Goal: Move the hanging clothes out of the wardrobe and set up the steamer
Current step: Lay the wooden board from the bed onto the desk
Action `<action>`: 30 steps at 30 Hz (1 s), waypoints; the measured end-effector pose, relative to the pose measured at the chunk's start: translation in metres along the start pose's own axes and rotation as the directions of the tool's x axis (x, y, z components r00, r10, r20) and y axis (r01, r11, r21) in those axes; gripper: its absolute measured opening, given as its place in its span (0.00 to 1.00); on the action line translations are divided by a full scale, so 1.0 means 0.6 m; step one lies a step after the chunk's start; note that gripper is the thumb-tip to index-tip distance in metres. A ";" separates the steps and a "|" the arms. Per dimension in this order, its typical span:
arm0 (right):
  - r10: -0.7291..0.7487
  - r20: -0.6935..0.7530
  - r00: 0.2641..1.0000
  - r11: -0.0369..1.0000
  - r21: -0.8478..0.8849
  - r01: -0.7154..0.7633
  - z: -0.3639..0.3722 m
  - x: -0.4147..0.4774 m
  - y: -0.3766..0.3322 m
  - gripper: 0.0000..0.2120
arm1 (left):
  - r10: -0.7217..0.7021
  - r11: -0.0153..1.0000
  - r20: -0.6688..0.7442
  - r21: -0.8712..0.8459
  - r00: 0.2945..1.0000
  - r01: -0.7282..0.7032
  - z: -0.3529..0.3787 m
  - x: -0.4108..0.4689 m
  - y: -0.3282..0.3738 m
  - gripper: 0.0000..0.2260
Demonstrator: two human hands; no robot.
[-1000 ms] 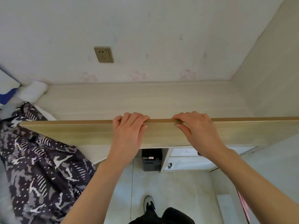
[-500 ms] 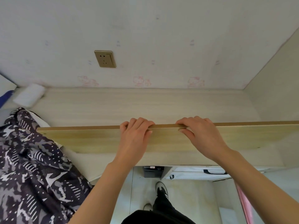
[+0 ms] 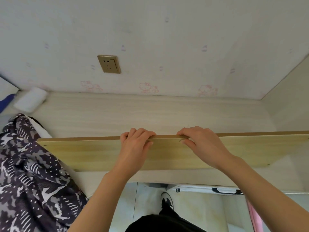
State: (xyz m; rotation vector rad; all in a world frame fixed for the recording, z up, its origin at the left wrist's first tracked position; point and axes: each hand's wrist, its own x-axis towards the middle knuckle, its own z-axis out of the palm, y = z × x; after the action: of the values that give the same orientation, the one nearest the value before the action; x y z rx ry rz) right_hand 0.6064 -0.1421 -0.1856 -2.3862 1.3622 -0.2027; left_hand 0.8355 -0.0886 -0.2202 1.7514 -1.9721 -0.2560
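A long pale wooden board (image 3: 87,153) stands on edge across the middle of the head view, in front of a light wooden platform (image 3: 133,113). My left hand (image 3: 135,148) grips the board's top edge, fingers curled over it. My right hand (image 3: 200,143) grips the same edge a little to the right, thumb on the near face. A dark patterned garment (image 3: 28,173) lies bunched at the left, beside the board's left end. No steamer is in view.
A gold wall socket (image 3: 109,64) sits on the white wall above the platform. A white folded cloth (image 3: 31,99) lies at the platform's far left. A side panel (image 3: 291,97) closes the right. Below, floor tiles, my shoe (image 3: 167,200) and a white drawer front (image 3: 209,190) show.
The view has tilted and come closer to the wall. The board's left end now sits further right, next to the garment. Both hands keep their grip on the top edge.
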 end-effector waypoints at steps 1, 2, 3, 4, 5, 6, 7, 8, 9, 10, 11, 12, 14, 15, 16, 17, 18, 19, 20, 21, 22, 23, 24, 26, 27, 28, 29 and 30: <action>0.000 0.006 1.000 1.000 0.007 0.000 0.001 0.003 0.000 0.10 | 0.002 1.000 0.001 0.001 1.000 -0.002 0.000 0.001 -0.003 0.10; 0.000 0.010 1.000 1.000 0.011 0.000 0.001 0.006 0.000 0.10 | 0.003 1.000 0.001 0.001 1.000 -0.003 0.000 0.003 -0.005 0.10; -0.002 0.011 1.000 1.000 0.013 0.002 0.001 0.009 -0.001 0.10 | 0.004 1.000 0.000 0.000 1.000 -0.004 0.000 0.004 -0.007 0.10; -0.006 0.009 1.000 1.000 0.013 0.006 0.001 0.013 -0.001 0.10 | 0.004 1.000 -0.002 -0.001 1.000 -0.004 -0.001 0.005 -0.010 0.10; -0.009 0.007 1.000 1.000 0.012 0.009 0.001 0.017 -0.002 0.10 | 0.005 1.000 -0.005 -0.002 1.000 -0.005 -0.001 0.007 -0.013 0.11; -0.011 0.008 1.000 1.000 0.012 0.011 0.002 0.021 -0.003 0.10 | 0.008 1.000 -0.008 -0.001 1.000 -0.008 -0.002 0.008 -0.016 0.11; -0.012 0.011 1.000 1.000 0.012 0.012 0.002 0.025 -0.004 0.10 | 0.012 1.000 -0.012 0.001 1.000 -0.012 -0.003 0.010 -0.020 0.11; -0.016 0.014 1.000 1.000 0.012 0.016 0.003 0.030 -0.005 0.11 | 0.016 1.000 -0.019 0.001 1.000 -0.016 -0.003 0.011 -0.025 0.11; -0.019 0.017 1.000 1.000 0.012 0.019 0.004 0.034 -0.006 0.11 | 0.019 1.000 -0.030 0.000 0.999 -0.019 -0.004 0.013 -0.029 0.11; -0.021 0.022 1.000 1.000 0.011 0.021 0.003 0.039 -0.007 0.11 | 0.023 1.000 -0.048 0.000 0.999 -0.023 -0.004 0.015 -0.033 0.10; -0.020 0.030 0.999 1.000 0.015 0.020 0.002 0.044 -0.007 0.11 | 0.031 0.999 -0.074 0.015 0.997 -0.030 -0.003 0.017 -0.036 0.10; -0.018 0.038 0.999 1.000 0.025 0.017 0.000 0.049 -0.007 0.11 | 0.045 0.998 -0.108 0.050 0.993 -0.039 -0.001 0.018 -0.038 0.11; -0.010 0.061 0.998 0.998 0.056 0.006 -0.006 0.062 -0.005 0.12 | 0.061 0.988 -0.180 0.150 0.982 -0.033 0.008 0.020 -0.042 0.11; -0.008 0.070 0.997 0.998 0.064 0.003 -0.007 0.071 -0.002 0.12 | 0.052 0.983 -0.208 0.184 0.977 -0.013 0.013 0.021 -0.044 0.12; -0.008 0.081 0.997 0.998 0.067 0.002 -0.008 0.080 0.001 0.12 | 0.036 0.978 -0.223 0.206 0.974 0.011 0.020 0.021 -0.046 0.14; -0.008 0.091 0.996 0.998 0.066 0.001 -0.008 0.089 0.005 0.12 | 0.017 0.974 -0.226 0.225 0.974 0.036 0.026 0.021 -0.047 0.16; -0.006 0.102 0.995 0.998 0.067 -0.001 -0.006 0.097 0.009 0.11 | -0.003 0.969 -0.219 0.242 0.976 0.057 0.034 0.019 -0.048 0.19; -0.002 0.114 0.994 0.998 0.069 -0.005 -0.005 0.105 0.013 0.11 | -0.020 0.965 -0.207 0.252 0.978 0.073 0.042 0.016 -0.049 0.22; 0.000 0.127 0.992 0.997 0.074 -0.010 -0.005 0.114 0.017 0.11 | -0.036 0.963 -0.190 0.255 0.981 0.085 0.050 0.014 -0.051 0.25; 0.002 0.142 0.990 0.997 0.079 -0.014 -0.003 0.122 0.022 0.10 | -0.056 0.963 -0.169 0.253 0.984 0.098 0.058 0.011 -0.053 0.28; 0.004 0.153 0.988 0.996 0.085 -0.017 -0.001 0.132 0.027 0.10 | -0.079 0.961 -0.149 0.252 0.986 0.115 0.067 0.009 -0.055 0.30; 0.007 0.168 0.986 0.996 0.091 -0.023 0.001 0.144 0.033 0.10 | -0.105 0.958 -0.131 0.254 0.986 0.135 0.077 0.008 -0.058 0.31; 0.009 0.184 0.983 0.995 0.097 -0.027 0.003 0.156 0.038 0.10 | -0.131 0.954 -0.112 0.256 0.985 0.156 0.088 0.006 -0.063 0.32; 0.018 0.222 0.975 0.994 0.098 -0.041 0.009 0.182 0.050 0.11 | -0.186 0.948 -0.059 0.251 0.981 0.195 0.107 0.005 -0.071 0.31; 0.029 0.244 0.969 0.994 0.093 -0.053 0.012 0.195 0.055 0.12 | -0.215 0.942 -0.034 0.255 0.976 0.216 0.114 0.005 -0.075 0.29; 0.044 0.267 0.963 0.994 0.084 -0.069 0.016 0.208 0.060 0.14 | -0.245 0.934 -0.005 0.268 0.970 0.237 0.123 0.006 -0.081 0.28; 0.058 0.286 0.957 0.994 0.069 -0.081 0.021 0.219 0.064 0.17 | -0.275 0.924 0.027 0.282 0.961 0.256 0.131 0.006 -0.086 0.28; 0.065 0.300 0.952 0.996 0.043 -0.082 0.027 0.231 0.069 0.20 | -0.302 0.916 0.058 0.293 0.951 0.273 0.140 0.006 -0.092 0.29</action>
State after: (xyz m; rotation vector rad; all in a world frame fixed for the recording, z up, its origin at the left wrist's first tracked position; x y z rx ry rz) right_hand 0.6504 -0.2750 -0.2258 -2.2069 1.2806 0.1354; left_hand 0.8444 -0.1159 -0.3170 2.2600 -1.8874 -0.1702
